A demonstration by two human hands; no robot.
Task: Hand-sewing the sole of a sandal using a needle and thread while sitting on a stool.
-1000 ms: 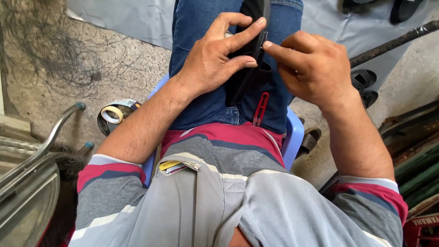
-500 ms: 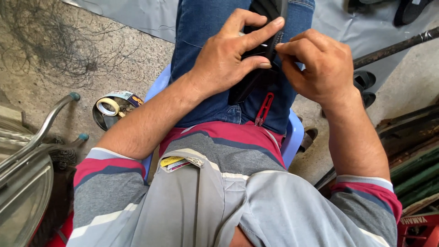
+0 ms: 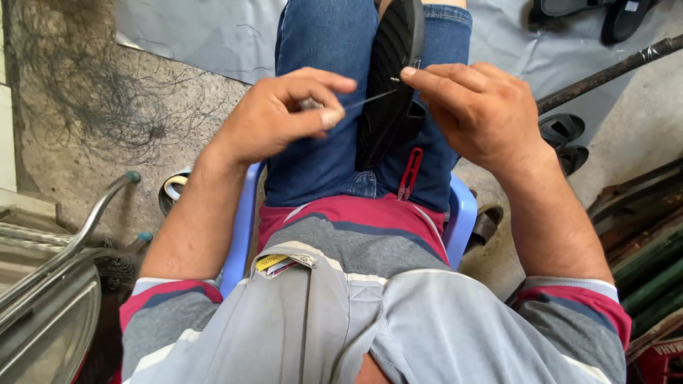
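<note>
Seated person, viewed from above. A black sandal (image 3: 395,78) rests sole-up on the lap between the thighs. The left hand (image 3: 284,117), grip closed, pinches a thin needle (image 3: 370,99) pointing at the sandal's edge; the right hand (image 3: 477,107) pinches that edge.

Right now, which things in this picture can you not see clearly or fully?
- Black sandal, head view: toe end cut off by the top edge.
- Thin needle-like tool: its handle is hidden inside the left hand.
- Right hand fingers cover what they pinch.
- Red clip: too small to identify.
</note>
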